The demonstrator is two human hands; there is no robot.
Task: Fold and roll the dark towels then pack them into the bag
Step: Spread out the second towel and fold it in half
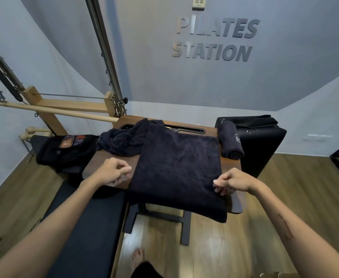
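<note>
Lying flat along the middle of the small wooden table point(229, 163), from its far edge to past the near edge, where the front end droops: a dark towel point(176, 169), folded lengthwise into a long strip. Laid out that way, most likely, so as to be rolled from the near end.

Left hand point(112, 171) hovering over the bare wood at the towel's left edge, fingers loosely curled, apparently holding nothing. Right hand point(230, 181) at the towel's right edge near the table's front corner, fingertips bunched against the cloth; pinching the hem or merely touching it cannot be told from here.

Heaped at the far-left corner, partly under the flat strip: a crumpled dark towel point(122, 141), presumably waiting its turn. At the far-right edge, half resting against a black padded box point(265, 141): a rolled towel point(231, 142), already done and parked out of the way.

Slumped on the black padded platform point(88, 227) just off the table's left edge: a black bag point(66, 151) with an orange patch, near enough for packing. Whether its mouth is open: hard to make out, dark on dark.

Hidden: the table surface beneath the towels, and the count of layers in the fold. Cut off at the bottom: a bare foot point(138, 257) on the wooden floor point(245, 227).
</note>
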